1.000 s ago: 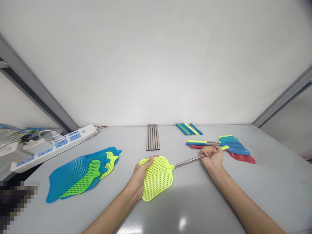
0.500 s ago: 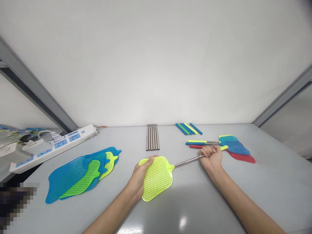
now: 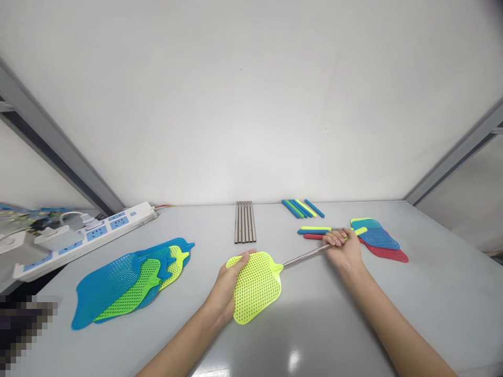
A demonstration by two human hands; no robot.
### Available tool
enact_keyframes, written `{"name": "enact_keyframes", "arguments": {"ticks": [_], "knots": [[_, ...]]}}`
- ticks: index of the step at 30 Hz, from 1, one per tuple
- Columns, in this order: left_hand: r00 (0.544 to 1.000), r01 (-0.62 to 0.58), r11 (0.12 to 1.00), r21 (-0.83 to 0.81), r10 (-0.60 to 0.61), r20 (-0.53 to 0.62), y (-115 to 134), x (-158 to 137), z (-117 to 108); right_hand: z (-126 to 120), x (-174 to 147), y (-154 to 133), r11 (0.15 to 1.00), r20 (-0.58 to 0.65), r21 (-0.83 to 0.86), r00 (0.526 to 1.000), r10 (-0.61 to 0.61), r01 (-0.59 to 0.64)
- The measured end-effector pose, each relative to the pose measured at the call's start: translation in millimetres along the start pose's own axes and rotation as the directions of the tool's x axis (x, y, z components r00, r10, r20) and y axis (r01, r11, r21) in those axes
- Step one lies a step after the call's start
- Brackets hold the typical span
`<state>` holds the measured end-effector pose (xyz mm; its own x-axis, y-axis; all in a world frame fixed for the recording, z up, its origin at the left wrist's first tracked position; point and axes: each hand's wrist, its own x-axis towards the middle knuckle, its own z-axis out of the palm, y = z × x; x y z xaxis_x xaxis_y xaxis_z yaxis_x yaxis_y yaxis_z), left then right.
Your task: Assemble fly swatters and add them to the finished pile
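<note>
A yellow fly swatter [image 3: 258, 288] with a perforated head and a thin metal rod lies across both hands above the table. My left hand [image 3: 225, 290] is closed on the left edge of its head, thumb on top. At the other end, my right hand [image 3: 342, 250] is wrapped round the rod and the yellow handle grip, whose tip sticks out past the fingers. Just behind my right hand lie swatters with blue [image 3: 375, 234] and red [image 3: 387, 253] heads, overlapping; a yellow-green edge shows beneath the blue one. Part of their rods is hidden by my right hand.
Several metal rods [image 3: 245, 222] lie side by side near the wall. Right of them are several coloured handle grips [image 3: 298, 208]. Loose blue, green and yellow swatter heads [image 3: 106, 288] overlap on the left. A white power strip [image 3: 133, 215] with plugs stands behind them.
My right hand has moved slightly up and right along with the handle end, so the rod slants a little more. The swatter's head has shifted slightly right with my left hand.
</note>
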<state>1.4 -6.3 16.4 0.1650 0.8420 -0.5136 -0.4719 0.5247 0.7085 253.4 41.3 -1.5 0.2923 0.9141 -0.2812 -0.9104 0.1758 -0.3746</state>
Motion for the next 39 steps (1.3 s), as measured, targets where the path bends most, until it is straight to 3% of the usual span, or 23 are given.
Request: {"name": "enact_keyframes", "arguments": {"ticks": [6,13,25,34,39], "knots": [[0.999,-0.013,1.000,-0.011,0.013,0.030,-2.4,3.4,-4.5,-4.3,9.9,0.1,0.992,-0.041,-0.128,0.999,0.005,-0.011],[0.998,0.021,1.000,-0.010,-0.021,0.051,-0.3,4.8,-5.0,-9.8,23.5,-19.0,0.983,-0.062,-0.179,0.997,-0.051,0.039],[0.988,0.039,0.999,-0.010,-0.037,0.149,10.3,3.2,-6.6,-19.9,29.1,-21.4,0.988,-0.128,-0.135,0.988,-0.089,0.072],[0.984,0.026,1.000,-0.002,-0.025,0.175,12.7,3.4,-5.4,-9.7,22.1,-24.7,0.992,-0.139,-0.031,0.982,-0.124,0.121],[0.979,-0.109,0.994,0.008,0.106,0.175,12.8,4.6,-6.7,-9.3,21.9,-28.2,0.987,-0.147,0.020,0.977,-0.156,0.161]]}}
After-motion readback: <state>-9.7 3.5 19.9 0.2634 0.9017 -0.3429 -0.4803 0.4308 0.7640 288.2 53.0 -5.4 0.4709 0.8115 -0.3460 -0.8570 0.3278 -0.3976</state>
